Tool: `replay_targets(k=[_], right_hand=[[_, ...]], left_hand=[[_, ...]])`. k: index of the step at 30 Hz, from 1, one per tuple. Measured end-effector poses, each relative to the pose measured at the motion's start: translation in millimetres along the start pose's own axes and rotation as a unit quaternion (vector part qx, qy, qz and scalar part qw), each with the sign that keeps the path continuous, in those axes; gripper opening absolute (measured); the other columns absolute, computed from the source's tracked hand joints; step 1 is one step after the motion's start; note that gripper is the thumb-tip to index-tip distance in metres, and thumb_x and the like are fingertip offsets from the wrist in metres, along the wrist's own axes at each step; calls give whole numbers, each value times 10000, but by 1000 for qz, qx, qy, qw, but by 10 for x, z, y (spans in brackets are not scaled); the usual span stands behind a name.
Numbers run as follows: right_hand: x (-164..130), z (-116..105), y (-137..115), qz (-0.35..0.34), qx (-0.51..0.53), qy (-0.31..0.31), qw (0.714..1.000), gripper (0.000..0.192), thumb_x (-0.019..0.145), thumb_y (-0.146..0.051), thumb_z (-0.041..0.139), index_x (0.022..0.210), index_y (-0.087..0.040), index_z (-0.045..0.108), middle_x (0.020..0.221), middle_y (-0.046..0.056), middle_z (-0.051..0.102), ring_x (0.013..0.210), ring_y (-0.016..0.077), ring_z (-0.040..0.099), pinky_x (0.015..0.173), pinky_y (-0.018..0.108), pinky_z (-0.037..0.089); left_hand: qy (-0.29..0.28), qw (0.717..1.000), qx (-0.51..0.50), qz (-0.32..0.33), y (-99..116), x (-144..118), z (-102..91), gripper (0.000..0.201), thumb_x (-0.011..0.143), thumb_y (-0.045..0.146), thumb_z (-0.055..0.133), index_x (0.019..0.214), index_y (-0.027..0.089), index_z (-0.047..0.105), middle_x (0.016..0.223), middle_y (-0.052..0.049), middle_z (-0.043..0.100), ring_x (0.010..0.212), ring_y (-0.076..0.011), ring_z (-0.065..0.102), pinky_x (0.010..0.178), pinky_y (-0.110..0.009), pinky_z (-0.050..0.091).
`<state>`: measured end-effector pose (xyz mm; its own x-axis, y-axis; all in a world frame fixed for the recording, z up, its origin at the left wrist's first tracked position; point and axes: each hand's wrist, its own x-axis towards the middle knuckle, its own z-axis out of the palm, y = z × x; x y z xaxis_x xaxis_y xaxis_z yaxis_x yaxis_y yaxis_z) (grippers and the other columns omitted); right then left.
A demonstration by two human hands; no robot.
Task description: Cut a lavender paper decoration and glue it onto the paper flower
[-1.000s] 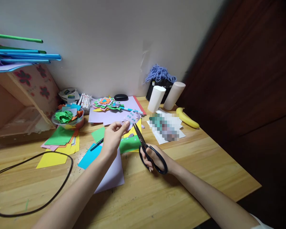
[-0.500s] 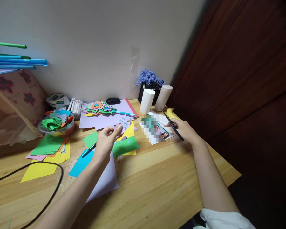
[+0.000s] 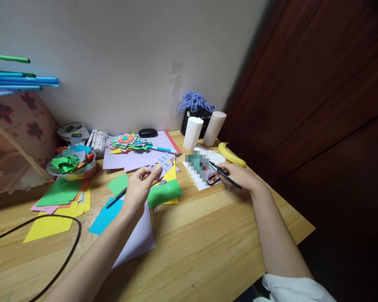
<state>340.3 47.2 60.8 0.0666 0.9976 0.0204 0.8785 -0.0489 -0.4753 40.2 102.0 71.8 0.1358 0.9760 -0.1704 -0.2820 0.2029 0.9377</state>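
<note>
The right hand (image 3: 241, 176) has carried the scissors (image 3: 224, 175) from the cutout (image 3: 164, 162) down onto the tabletop (image 3: 208, 235); left hand (image 3: 141, 184) still pinches it, cutting paused.

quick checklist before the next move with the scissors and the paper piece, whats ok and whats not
1. Left hand pinches the lilac cutout: ok.
2. Right hand grips the scissors: ok.
3. Scissor blades closed: cannot tell.
4. Scissors lie away from the cutout, over the white papers: not ok for cutting.
5. Banana clear of the right hand: ok, apart.
6. Black cable clear of both arms: ok.
</note>
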Motion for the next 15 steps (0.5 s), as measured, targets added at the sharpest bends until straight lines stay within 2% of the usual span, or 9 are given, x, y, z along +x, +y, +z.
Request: replay_targets(k=[3,6,8,10,11,13,15], right_hand=[[8,-10,-25,-3,34,17,999,55,675,-231,538,655,-185,518,656,7,628,593,156,526,515,219,349],[37,25,-81,-4,117,91,989,68,655,-187,516,712,-179,552,718,25,662,584,150,537,524,224,375],[73,89,-152,-1,190,147,971,96,675,-210,512,753,-177,557,701,33,661,509,133,508,487,230,377],[116,180,-258,4,288,174,942,118,698,-271,529,772,-180,535,619,23,637,423,116,457,439,234,373],[135,233,-325,6,345,169,923,141,699,-307,539,768,-186,516,563,10,616,389,111,435,416,233,366],[158,354,-478,3,458,120,881,212,689,-391,545,754,-198,485,496,-7,588,350,110,421,385,232,353],[141,499,-648,0,531,28,847,306,686,-498,511,736,-198,472,472,-8,579,334,108,424,373,229,345]], left_hand=[[1,1000,-4,-4,-6,-12,11,379,503,361,815,597,132,528,632,19,604,652,-88,589,726,-239,534],[4,1000,3,-4,-24,-20,23,373,501,365,813,600,130,541,630,17,605,648,-89,586,727,-242,533],[6,1000,5,1,-39,-20,27,376,501,377,810,601,130,544,631,14,604,653,-97,588,723,-249,531],[8,1000,8,4,-48,-15,25,381,499,387,809,598,132,544,627,14,599,648,-97,584,716,-248,525],[10,1000,11,4,-50,-12,22,383,497,390,809,596,133,542,623,17,596,640,-95,580,709,-244,520],[11,1000,20,0,-51,-6,9,389,496,398,807,594,138,535,619,20,589,622,-91,573,691,-233,510],[7,1000,28,-5,-50,1,-6,393,506,406,802,596,142,525,621,25,579,609,-85,562,679,-224,502]])
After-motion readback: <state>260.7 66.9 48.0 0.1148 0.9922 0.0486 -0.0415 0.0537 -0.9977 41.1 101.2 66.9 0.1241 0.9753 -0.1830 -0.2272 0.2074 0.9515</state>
